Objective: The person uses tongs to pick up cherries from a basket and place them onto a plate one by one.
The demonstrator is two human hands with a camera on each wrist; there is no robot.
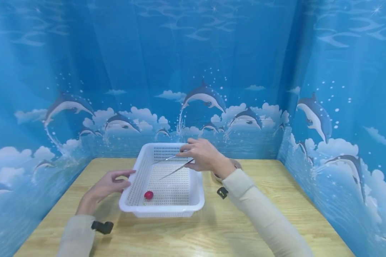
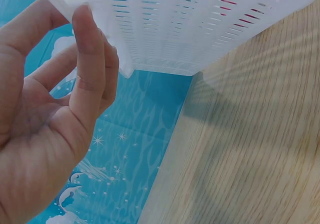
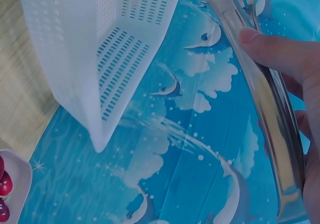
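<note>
A white perforated plastic basket (image 1: 197,200) stands on the table, with one small round red fruit (image 1: 148,195) on its floor near the front left corner. At the basket's left side my left hand (image 1: 110,184) pinches the rim; the left wrist view shows the fingers (image 2: 90,59) against the basket's outer wall. My right hand (image 1: 202,153) grips metal tongs (image 3: 265,109) above the back right part of the basket. The tongs' two arms are spread apart, tips pointing down-left into the basket, and nothing shows between them.
Partly hidden behind my right wrist is a bowl (image 1: 238,164); several red fruits (image 3: 5,184) lie in it in the right wrist view. The wooden table (image 1: 270,214) meets a blue dolphin-print curtain (image 1: 148,71) at the back and both sides.
</note>
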